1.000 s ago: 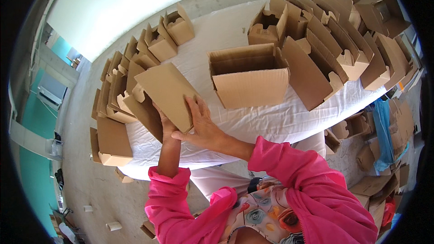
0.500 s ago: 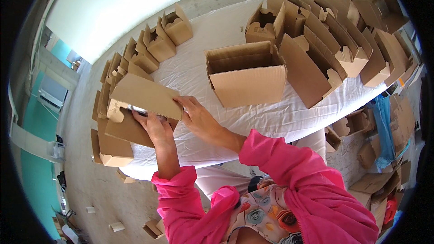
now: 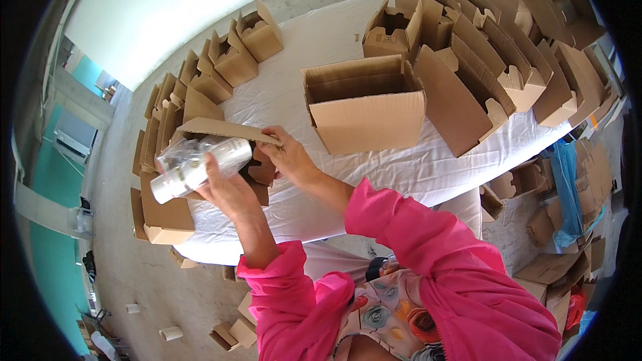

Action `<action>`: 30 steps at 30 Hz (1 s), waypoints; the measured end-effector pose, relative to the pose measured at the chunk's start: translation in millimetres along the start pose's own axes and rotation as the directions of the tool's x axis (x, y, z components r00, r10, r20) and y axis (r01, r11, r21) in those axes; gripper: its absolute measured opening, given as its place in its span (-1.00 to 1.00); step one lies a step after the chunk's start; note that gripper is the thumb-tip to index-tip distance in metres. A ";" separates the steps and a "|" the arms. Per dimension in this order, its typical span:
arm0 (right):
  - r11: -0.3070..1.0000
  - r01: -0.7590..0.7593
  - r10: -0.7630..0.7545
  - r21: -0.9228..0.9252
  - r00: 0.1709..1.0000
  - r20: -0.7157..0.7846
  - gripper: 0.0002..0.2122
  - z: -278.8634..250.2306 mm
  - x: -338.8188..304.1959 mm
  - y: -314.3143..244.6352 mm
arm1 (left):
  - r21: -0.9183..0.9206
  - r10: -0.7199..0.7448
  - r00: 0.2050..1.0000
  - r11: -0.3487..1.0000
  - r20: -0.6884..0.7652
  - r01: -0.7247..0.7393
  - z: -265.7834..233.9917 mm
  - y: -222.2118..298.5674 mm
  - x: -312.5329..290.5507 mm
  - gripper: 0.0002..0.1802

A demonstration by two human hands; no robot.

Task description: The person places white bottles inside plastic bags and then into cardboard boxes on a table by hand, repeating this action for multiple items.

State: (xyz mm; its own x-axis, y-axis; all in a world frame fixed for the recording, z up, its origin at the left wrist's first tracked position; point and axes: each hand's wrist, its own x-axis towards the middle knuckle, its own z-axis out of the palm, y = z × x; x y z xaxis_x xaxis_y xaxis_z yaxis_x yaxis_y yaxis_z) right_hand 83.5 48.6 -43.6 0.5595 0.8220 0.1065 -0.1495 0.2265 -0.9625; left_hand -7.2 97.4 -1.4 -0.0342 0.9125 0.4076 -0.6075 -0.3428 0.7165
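Observation:
My left hand point(image 3: 227, 190) is wrapped around a white cylinder in clear plastic point(image 3: 179, 180), blurred a little by motion. It is tilted in front of the mouth of a brown cardboard box point(image 3: 224, 130) at the table's left. With thumb and fingers closed on the edge of the box's raised flap, my right hand point(image 3: 289, 159) holds that flap up. Part of the box's opening is hidden behind the cylinder and my left hand. To the right of my hands stands a larger open cardboard box point(image 3: 366, 124), touched by neither hand.
Open cardboard boxes point(image 3: 234, 53) line the left side of the white-covered table point(image 3: 321, 40). More open boxes point(image 3: 461, 93) crowd its right side. On the floor at right lie boxes point(image 3: 555, 267) and a blue plastic sheet point(image 3: 567, 194). A small roll point(image 3: 171, 334) lies on the floor at lower left.
My left hand has come out of the box with the white cylinder, now in plain view. The box's flap has tipped to a flatter angle, my right hand still on its edge.

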 end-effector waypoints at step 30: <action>0.894 0.423 -0.428 -0.148 0.904 -0.003 -0.50 -41.0 -47.9 -49.2 | 0.142 -0.345 0.887 0.938 0.307 0.316 44.1 8.5 -30.7 -0.41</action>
State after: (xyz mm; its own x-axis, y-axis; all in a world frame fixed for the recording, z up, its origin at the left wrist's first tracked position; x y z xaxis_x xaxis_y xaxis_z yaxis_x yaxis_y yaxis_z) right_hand 97.5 -23.4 -11.6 0.5720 0.6443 0.5076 0.2234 0.4731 -0.8522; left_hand 23.7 56.6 17.2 0.4227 0.8593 0.2880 -0.4678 -0.0654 0.8814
